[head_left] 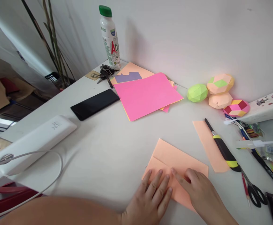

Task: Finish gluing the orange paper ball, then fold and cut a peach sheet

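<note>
A folded sheet of peach paper (176,157) lies on the white table (108,150) near the front edge. My left hand (150,197) rests flat on its folded-over left flap, fingers stretched out and slightly apart. My right hand (197,187) lies on the paper's right part, its index finger extended and pressing along the fold, the other fingers curled under. Nothing is lifted off the table.
A peach paper strip (209,147) and a black-and-yellow utility knife (223,147) lie to the right, with scissors (255,192) and pens beyond. Pink and orange sheets (148,93), a black phone (95,103), keys (106,72), a bottle (110,37), paper polyhedra (219,90) and a white power bank (35,140) surround them.
</note>
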Demonstrator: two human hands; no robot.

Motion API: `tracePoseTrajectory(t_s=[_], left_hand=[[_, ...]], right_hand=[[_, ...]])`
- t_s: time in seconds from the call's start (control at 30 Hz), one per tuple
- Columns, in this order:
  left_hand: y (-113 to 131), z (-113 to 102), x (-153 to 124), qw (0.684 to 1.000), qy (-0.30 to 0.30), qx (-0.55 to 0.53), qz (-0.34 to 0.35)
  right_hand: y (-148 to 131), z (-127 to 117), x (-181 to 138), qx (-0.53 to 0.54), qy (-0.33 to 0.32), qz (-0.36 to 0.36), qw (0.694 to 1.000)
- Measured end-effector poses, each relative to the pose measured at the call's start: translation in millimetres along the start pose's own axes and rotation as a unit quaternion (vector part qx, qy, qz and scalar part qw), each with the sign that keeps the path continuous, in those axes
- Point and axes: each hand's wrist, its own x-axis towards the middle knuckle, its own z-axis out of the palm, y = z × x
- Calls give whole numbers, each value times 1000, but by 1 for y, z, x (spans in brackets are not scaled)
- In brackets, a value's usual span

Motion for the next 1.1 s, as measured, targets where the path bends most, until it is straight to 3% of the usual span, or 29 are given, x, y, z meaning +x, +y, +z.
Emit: tracePoseTrajectory(t_s=[0.13,0.37,0.67,0.83,0.97,1.1], left_hand=[[-1,-5,3,1000,20,8,-4],[-1,-10,6,997,26,39,-68],[3,-6,1,995,12,84,-55],[13,-1,-6,989,-17,141,-37],[25,3,-12,978,-62,201,-17],[30,8,-11,980,-15,193,-36]], right_hand=[[0,0,-1,36,-39,34,998],[-14,-8,8,88,-100,208,969],[-19,-15,20,116,-129,322,931],[-19,-12,19,126,-140,342,921],[-14,-10,14,126,-143,312,931],[-13,-10,13,144,-154,311,927]])
